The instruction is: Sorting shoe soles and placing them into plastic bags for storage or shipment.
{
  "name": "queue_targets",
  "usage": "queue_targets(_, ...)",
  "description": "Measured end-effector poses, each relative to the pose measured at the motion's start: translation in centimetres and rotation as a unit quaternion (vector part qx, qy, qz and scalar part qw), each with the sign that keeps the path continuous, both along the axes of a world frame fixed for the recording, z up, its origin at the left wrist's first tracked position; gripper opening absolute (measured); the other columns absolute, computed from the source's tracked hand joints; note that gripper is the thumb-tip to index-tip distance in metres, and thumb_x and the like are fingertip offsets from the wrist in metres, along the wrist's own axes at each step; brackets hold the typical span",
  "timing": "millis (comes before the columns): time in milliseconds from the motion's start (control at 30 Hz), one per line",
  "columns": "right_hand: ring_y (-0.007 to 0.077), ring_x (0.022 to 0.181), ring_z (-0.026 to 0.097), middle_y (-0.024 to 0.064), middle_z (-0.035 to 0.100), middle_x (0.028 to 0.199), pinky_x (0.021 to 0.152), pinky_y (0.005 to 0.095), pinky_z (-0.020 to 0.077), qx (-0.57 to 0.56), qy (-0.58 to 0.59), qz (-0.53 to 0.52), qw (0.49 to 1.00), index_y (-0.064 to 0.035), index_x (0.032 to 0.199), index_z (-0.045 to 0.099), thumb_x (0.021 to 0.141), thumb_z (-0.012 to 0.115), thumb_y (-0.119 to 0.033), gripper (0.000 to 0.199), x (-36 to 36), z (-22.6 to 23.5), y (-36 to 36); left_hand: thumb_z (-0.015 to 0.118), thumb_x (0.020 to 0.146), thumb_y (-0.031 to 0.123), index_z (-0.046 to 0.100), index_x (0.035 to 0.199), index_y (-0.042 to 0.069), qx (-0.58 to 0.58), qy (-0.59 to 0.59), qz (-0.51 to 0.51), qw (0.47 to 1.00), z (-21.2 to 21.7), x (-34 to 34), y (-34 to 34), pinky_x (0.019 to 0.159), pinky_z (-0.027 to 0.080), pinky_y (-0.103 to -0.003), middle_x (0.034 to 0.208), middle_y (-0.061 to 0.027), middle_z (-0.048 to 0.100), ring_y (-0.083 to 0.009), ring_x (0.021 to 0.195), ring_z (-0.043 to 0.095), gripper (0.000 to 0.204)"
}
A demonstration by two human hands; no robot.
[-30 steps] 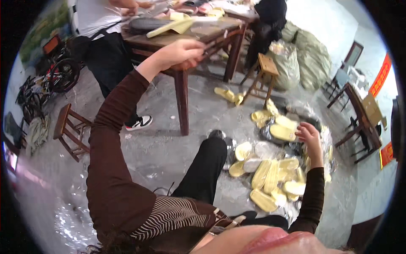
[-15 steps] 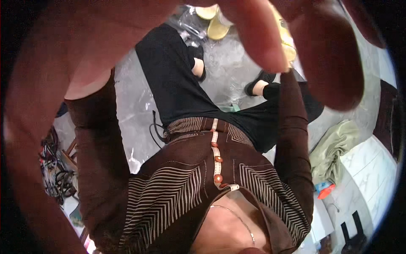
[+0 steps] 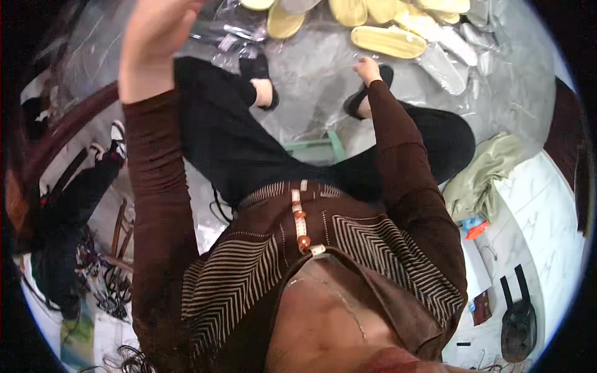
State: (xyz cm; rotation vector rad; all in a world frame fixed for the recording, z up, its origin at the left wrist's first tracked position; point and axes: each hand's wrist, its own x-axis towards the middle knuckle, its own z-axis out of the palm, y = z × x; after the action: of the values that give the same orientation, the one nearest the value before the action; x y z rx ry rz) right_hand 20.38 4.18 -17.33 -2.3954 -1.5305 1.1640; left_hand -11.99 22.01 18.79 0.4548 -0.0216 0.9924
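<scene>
My left hand (image 3: 158, 34) is raised close at the upper left, blurred, with its fingertips cut off by the top edge. Whether its fingers are closed I cannot make out. Beyond my right knee, my right hand (image 3: 367, 69) hangs small and curled beside my black shoe (image 3: 355, 103), with nothing seen in it. Nearest to that hand lies a yellow slipper sole (image 3: 388, 42). Other yellow soles (image 3: 348, 10) and pale grey soles (image 3: 443, 68) are spread on clear plastic sheeting (image 3: 317, 59).
A green stool (image 3: 311, 151) shows between my legs. To the right lie a pale green cloth (image 3: 488, 174) and a black strapped object (image 3: 518, 329). At the left are another person's dark-trousered legs (image 3: 81, 199) and a tangle of cords (image 3: 112, 289).
Both hands have moved away from in front of the camera, the right one down past my knee. More soles and the other person's legs now show.
</scene>
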Motion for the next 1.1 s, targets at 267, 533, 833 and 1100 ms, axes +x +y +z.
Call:
queue_targets(267,0.0245,0.09,0.057,0.0181,0.058,0.097,0.079,0.033,0.044,0.121,-0.069,-0.081,0.987,0.0043,0.111,0.048,0.066,0.067,-0.028,0.059,10.4,6.0,18.9,0.049,0.079,0.006,0.048,0.094,0.002,-0.174,0.43,0.153,0.872,-2.6,0.2,5.0,0.056,0.047,-0.03,0.076,-0.0112,0.057,-0.0204,0.064,0.057,0.016)
queue_targets(533,0.0379,0.115,0.034,0.0274,0.034,0.124,0.092,0.0428,0.0329,0.396,0.014,0.109,0.911,0.0006,0.125,0.029,0.059,0.072,-0.046,0.091,-12.5,10.2,28.3,0.047,0.077,0.003,0.046,0.091,0.005,-0.254,0.352,0.308,0.847,-4.4,-3.5,7.0,0.057,0.046,-0.035,0.073,-0.0096,0.053,-0.0219,0.063,0.054,0.014)
queue_targets(833,0.0483,0.123,0.01,0.0356,0.01,0.131,0.093,0.062,0.0171,0.259,-0.048,0.245,0.933,-0.0093,0.134,0.015,0.062,0.069,-0.041,0.095,-25.4,14.3,21.5,0.045,0.076,0.002,0.045,0.088,0.006,-0.283,0.302,0.345,0.843,-4.4,-7.2,6.5,0.054,0.046,-0.035,0.073,-0.0095,0.053,-0.0222,0.062,0.054,0.013)
queue_targets(1100,0.0299,0.104,0.047,0.0132,0.045,0.121,0.08,0.046,0.0396,0.303,-0.026,0.149,0.941,-0.0069,0.122,0.04,0.079,0.053,-0.018,0.046,-13.9,9.3,21.7,0.045,0.074,0.003,0.045,0.086,0.007,-0.293,0.255,0.315,0.866,-4.4,-7.8,6.0,0.052,0.045,-0.035,0.071,-0.0094,0.052,-0.0232,0.06,0.053,0.012)
